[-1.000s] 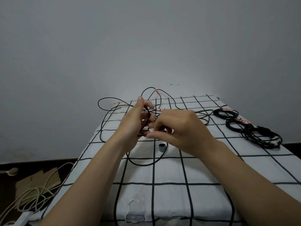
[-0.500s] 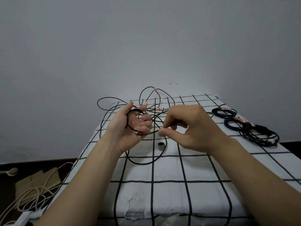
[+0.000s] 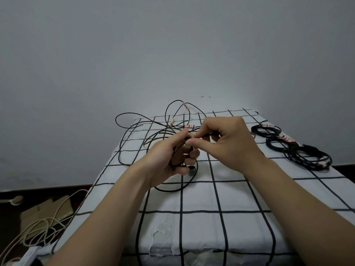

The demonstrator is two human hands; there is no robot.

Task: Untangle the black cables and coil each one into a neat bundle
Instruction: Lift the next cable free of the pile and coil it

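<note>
— What's moved?
— My right hand (image 3: 230, 144) has closed in on my left hand (image 3: 167, 158).
— Holding what?
— Left fingers curl round a coil of the black cable (image 3: 171, 191); right thumb and forefinger pinch it. The rest sprawls across the table's (image 3: 211, 198) far end.

White, black-gridded cloth covers the table (image 3: 201, 200). Loose tangled black cables (image 3: 169, 190) sprawl toward its far left corner; coiled black cable bundles (image 3: 307, 156) lie along the right edge; a small metal ring (image 3: 192, 170) sits mid-table.

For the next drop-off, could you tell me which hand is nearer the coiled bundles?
Right. The right hand is left of the coiled bundles; the left hand lies farther left.
</note>
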